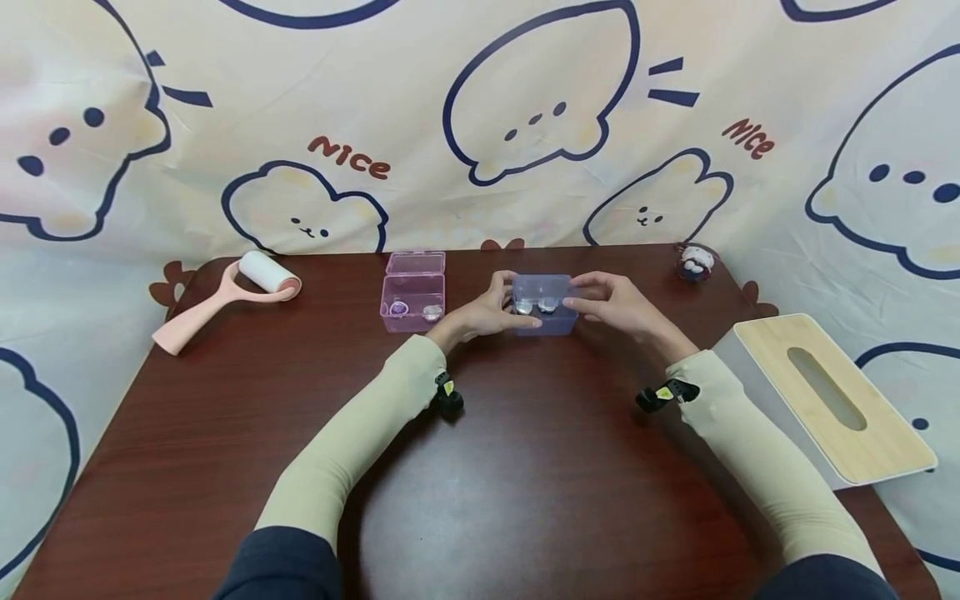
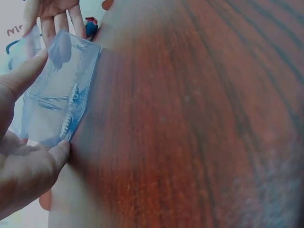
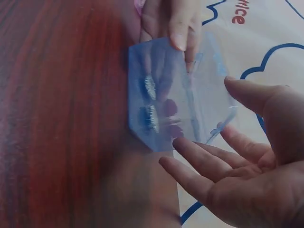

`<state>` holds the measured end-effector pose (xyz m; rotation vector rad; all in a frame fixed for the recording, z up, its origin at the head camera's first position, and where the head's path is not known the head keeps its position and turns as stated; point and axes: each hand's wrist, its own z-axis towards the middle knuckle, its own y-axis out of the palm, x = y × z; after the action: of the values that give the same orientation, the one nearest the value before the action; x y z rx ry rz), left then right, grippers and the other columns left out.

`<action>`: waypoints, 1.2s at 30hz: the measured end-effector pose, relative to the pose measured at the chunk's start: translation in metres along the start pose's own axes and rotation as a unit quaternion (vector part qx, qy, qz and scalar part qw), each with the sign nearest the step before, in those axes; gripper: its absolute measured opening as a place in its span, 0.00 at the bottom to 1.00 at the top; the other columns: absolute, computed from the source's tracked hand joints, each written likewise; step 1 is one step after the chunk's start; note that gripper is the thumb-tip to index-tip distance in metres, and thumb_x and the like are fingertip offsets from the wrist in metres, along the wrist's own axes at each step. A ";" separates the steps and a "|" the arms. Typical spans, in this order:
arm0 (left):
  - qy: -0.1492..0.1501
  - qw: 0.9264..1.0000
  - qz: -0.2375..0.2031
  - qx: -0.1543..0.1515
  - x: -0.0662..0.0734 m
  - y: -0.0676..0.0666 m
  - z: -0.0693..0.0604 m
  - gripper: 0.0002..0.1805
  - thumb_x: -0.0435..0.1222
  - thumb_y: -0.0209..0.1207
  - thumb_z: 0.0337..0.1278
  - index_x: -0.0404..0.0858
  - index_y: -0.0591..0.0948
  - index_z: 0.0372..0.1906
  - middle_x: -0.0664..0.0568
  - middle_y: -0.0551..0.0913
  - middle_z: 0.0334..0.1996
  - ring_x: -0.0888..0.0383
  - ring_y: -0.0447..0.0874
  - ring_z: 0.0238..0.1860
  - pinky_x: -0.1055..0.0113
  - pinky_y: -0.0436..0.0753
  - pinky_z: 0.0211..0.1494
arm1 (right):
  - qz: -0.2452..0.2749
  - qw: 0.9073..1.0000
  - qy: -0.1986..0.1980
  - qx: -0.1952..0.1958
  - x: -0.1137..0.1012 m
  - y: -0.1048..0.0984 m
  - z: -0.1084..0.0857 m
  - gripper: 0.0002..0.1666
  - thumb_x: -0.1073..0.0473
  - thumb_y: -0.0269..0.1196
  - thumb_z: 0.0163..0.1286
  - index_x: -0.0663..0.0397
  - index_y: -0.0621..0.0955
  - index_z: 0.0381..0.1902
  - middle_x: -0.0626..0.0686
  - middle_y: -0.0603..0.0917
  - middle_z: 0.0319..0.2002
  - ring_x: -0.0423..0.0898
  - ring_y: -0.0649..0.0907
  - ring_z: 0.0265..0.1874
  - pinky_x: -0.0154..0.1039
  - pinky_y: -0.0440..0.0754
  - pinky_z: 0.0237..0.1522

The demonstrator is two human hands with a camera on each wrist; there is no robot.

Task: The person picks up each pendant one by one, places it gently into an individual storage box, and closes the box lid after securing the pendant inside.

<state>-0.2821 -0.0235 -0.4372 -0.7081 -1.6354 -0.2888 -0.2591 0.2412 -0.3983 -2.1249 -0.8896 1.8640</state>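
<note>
A small clear blue plastic box (image 1: 543,327), its lid raised at the back, sits near the far edge of the table. Two small silvery items (image 1: 548,305) lie inside it; their exact kind is too small to tell. My left hand (image 1: 486,313) grips the box's left end, thumb (image 2: 61,151) low on one side. At the right end, my right hand (image 1: 618,305) pinches the lid edge between thumb (image 3: 247,92) and index finger, with other fingers near the box corner. Left of these stands an open pink plastic box (image 1: 412,323) holding small round items.
A pink-handled lint roller (image 1: 217,307) lies at the far left. A tissue box with a wooden top (image 1: 780,358) stands at the right, beside my right forearm. A small round trinket (image 1: 695,262) sits at the far right corner. Patterned cloth (image 1: 420,100) hangs behind the table.
</note>
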 end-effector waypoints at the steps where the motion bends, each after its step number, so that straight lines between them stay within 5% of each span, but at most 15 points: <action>1: 0.001 1.000 -0.001 0.000 -0.001 0.000 0.000 0.53 0.42 0.71 0.61 0.45 0.43 0.76 0.40 0.54 0.80 0.45 0.53 0.83 0.52 0.57 0.84 | -0.009 1.000 -0.001 0.005 0.001 0.001 0.000 0.36 0.45 0.69 0.70 0.55 0.75 0.69 0.63 0.80 0.66 0.57 0.84 0.60 0.54 0.84 0.61; 12: -0.004 1.000 0.004 -0.009 -0.003 -0.004 -0.003 0.52 0.51 0.65 0.66 0.52 0.40 0.78 0.42 0.46 0.83 0.45 0.46 0.84 0.48 0.56 0.84 | -0.079 0.996 -0.028 0.031 0.004 0.013 0.004 0.31 0.48 0.70 0.70 0.54 0.77 0.66 0.63 0.83 0.62 0.58 0.85 0.60 0.55 0.83 0.62; 21: 0.008 1.000 0.019 -0.002 -0.002 -0.003 -0.006 0.49 0.48 0.63 0.69 0.46 0.39 0.77 0.40 0.60 0.74 0.47 0.65 0.74 0.52 0.63 0.80 | -0.104 0.993 -0.041 0.021 0.003 0.016 0.010 0.32 0.48 0.69 0.71 0.54 0.76 0.68 0.64 0.81 0.65 0.60 0.82 0.64 0.57 0.81 0.64; 27: 0.006 0.999 0.040 0.007 0.001 -0.002 -0.009 0.57 0.53 0.63 0.67 0.48 0.34 0.82 0.39 0.46 0.83 0.44 0.50 0.83 0.51 0.57 0.84 | -0.174 0.982 -0.070 0.030 -0.010 0.016 0.005 0.34 0.48 0.68 0.71 0.54 0.75 0.70 0.62 0.77 0.70 0.61 0.76 0.70 0.61 0.75 0.70; 32: 0.043 0.997 0.030 0.061 0.030 -0.008 -0.029 0.54 0.52 0.65 0.67 0.47 0.41 0.83 0.39 0.53 0.81 0.45 0.53 0.83 0.53 0.59 0.84 | -0.188 0.971 -0.140 0.053 -0.038 0.022 0.005 0.32 0.48 0.69 0.71 0.53 0.77 0.69 0.58 0.79 0.69 0.59 0.77 0.69 0.62 0.76 0.67; 36: 0.084 0.984 0.084 0.134 0.054 -0.031 -0.058 0.52 0.50 0.68 0.63 0.46 0.50 0.83 0.40 0.62 0.78 0.43 0.62 0.79 0.53 0.64 0.82 | -0.164 0.974 -0.153 0.025 -0.068 0.032 0.017 0.31 0.44 0.66 0.73 0.49 0.77 0.69 0.55 0.78 0.70 0.55 0.76 0.70 0.59 0.74 0.70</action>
<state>-0.2560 -0.0649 -0.3675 -0.5935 -1.4117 -0.0045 -0.2679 0.1752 -0.3607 -1.5659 -1.1598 2.0334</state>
